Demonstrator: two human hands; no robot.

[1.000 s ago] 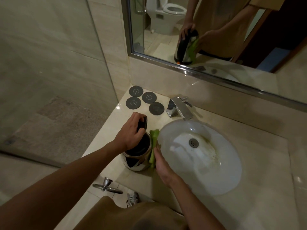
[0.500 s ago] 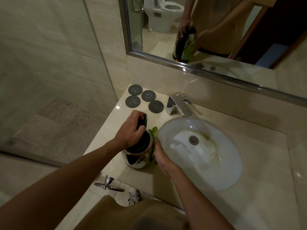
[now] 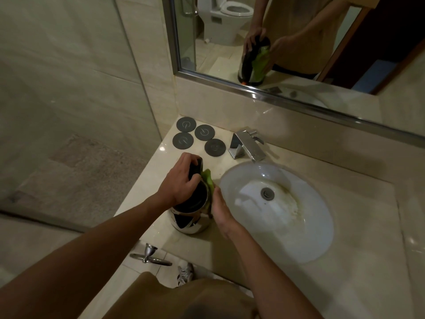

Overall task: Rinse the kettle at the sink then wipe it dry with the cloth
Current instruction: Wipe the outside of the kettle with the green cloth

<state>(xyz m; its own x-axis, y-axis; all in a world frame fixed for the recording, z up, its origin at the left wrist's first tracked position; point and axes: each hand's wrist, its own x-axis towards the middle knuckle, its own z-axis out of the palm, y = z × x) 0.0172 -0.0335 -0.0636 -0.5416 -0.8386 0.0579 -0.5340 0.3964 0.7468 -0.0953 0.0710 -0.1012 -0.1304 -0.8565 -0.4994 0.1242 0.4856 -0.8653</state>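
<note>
Bathroom: round sink set in marble counter, chrome tap, wall mirror, toilet reflected, tiled walls.

The kettle stands on the bench just left of the sink, with both hands on it: the left hand on top, the right hand between kettle and sink rim. Behind it, four coasters fill the back left corner and the tap stands beside them. The wall closes the left side. Bare bench lies right of the sink and in front of the kettle.
</note>
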